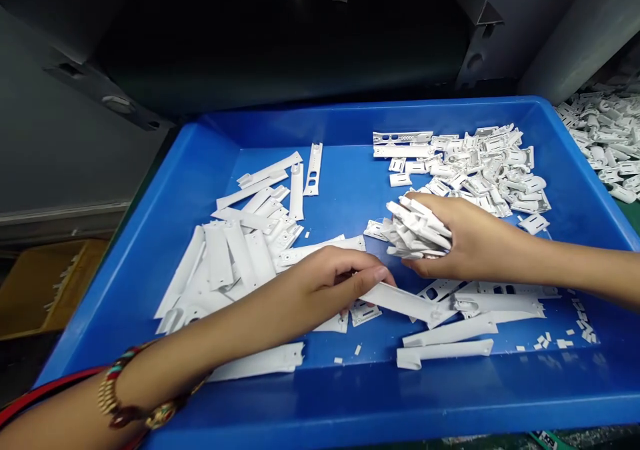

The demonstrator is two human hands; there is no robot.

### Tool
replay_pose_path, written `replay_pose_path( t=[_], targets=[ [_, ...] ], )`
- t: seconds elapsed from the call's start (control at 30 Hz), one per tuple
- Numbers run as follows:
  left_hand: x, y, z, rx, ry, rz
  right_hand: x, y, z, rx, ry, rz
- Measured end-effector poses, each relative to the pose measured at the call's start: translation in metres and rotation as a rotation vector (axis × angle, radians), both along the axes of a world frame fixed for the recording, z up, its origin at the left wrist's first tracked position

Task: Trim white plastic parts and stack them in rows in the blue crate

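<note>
In the middle of a blue plastic tray (330,413), my left hand (335,280) pinches the end of a long white plastic strip (400,301) between thumb and fingers. The strip's far end points right, over other strips lying there. My right hand (450,233) is wrapped around a bunch of small white plastic parts (416,229), just above the tray floor. More small white parts (480,170) lie heaped behind and to the right of that hand. Left of my left hand, long white strips (245,250) are piled loosely.
A dark roller or belt (280,43) spans the space behind the tray. Many white parts (607,137) are heaped outside its right wall. A yellow bin (45,290) stands lower left. Tiny white scraps (565,342) dot the tray floor at front right.
</note>
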State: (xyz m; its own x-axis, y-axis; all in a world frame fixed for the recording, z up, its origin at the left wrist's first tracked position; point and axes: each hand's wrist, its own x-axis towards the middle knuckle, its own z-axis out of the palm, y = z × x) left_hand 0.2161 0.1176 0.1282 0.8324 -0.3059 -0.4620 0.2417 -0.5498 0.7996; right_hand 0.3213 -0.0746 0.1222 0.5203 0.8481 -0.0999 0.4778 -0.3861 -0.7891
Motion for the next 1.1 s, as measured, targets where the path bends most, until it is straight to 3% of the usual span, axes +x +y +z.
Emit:
replay_pose_path(
  t=[0.17, 0.27, 0.5, 0.7, 0.83, 1.1],
  targets=[
    [-0.003, 0.014, -0.015, 0.328, -0.366, -0.139, 0.008, 0.001, 0.005, 0.109, -0.106, -0.135],
    [-0.006, 0.010, -0.028, 0.454, -0.603, -0.151, 0.015, 0.001, 0.010, 0.210, -0.116, -0.231],
    [-0.014, -0.033, -0.046, 0.256, -0.591, -0.388, 0.018, 0.002, 0.017, 0.364, -0.036, -0.358],
    [-0.009, -0.036, -0.051, 0.281, -0.548, -0.559, 0.013, 0.000, 0.020, 0.377, -0.006, -0.352],
    [-0.010, -0.028, -0.045, 0.300, -0.543, -0.529, 0.012, -0.001, 0.020, 0.401, -0.020, -0.353],
    [-0.014, -0.015, -0.031, 0.137, -0.403, -0.420, 0.011, -0.002, 0.021, 0.427, -0.006, -0.350]
  ],
)
